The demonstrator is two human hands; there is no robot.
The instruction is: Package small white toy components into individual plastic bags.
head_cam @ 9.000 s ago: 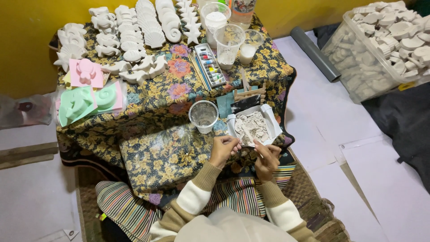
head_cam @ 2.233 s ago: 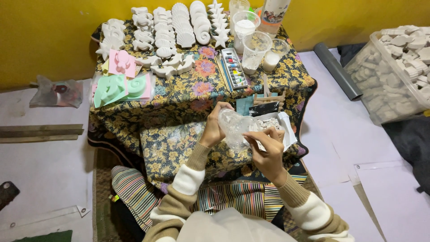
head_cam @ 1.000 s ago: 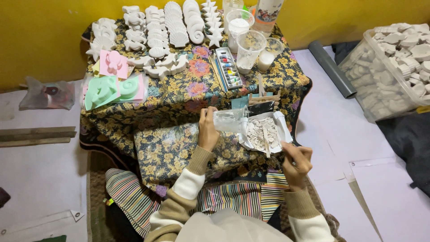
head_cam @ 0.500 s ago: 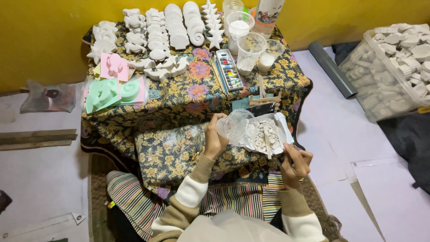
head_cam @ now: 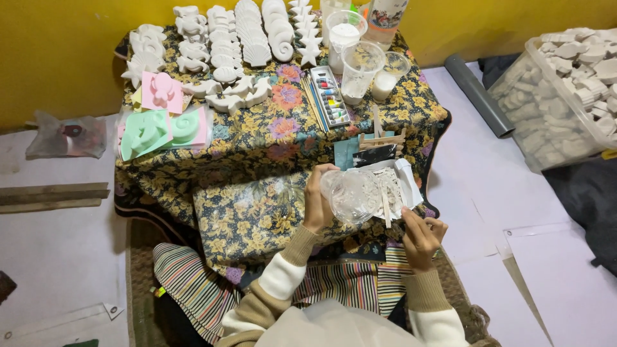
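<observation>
A person seated at the front edge of a low table draped in flowered cloth gripped a clear plastic cup tipped on its side, the left hand clenched around its wall while the cup hung over a shallow white tray of pale scrapings at the table's front right corner. The right hand hovered just beside and below the cup's mouth, fingers curled around a thin pale stick that reached up toward the rim.

The cup looked light, thin-walled and easily crushed or cracked, likely slick where residue coated it; the mid-wall, where the left hand's grip sat, appeared the safest place to take it, with only gentle pressure. The cup lay within that grip and close to the right hand, whose stick seemed to meet it near the rim, though contact could not be confirmed.

Along the table's back edge stood rows of white plaster figures, with pink and green moulds at the left edge, a strip of paints near the middle and more plastic cups towards the back right corner. A clear bin of further castings sat on the floor to the right.
</observation>
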